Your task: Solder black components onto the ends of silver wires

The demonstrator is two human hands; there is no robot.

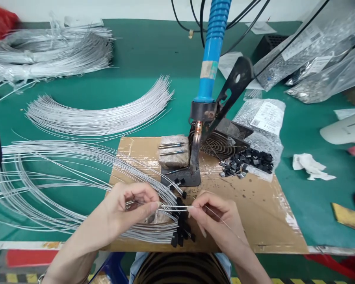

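My left hand (136,207) is closed in a pinch on thin, pale wires (174,208), which run straight across to the fingertips of my right hand (214,215). That hand pinches their other end, and one fine strand trails from it toward the wrist. Under and beside the hands lies a fan of grey-white wires (153,233), with small black connectors (181,227) at their right ends. Part of what sits inside my left fingers is hidden. A brown cardboard sheet (254,217) lies beneath it all.
A blue soldering iron (208,75) hangs in a black metal stand (232,94), tip down, beside a block (173,152) carrying thin metal rods. Loose black connector pieces (248,161) are heaped right of it. Wire bundles (100,114) lie left; plastic bags (322,51) stand back right.
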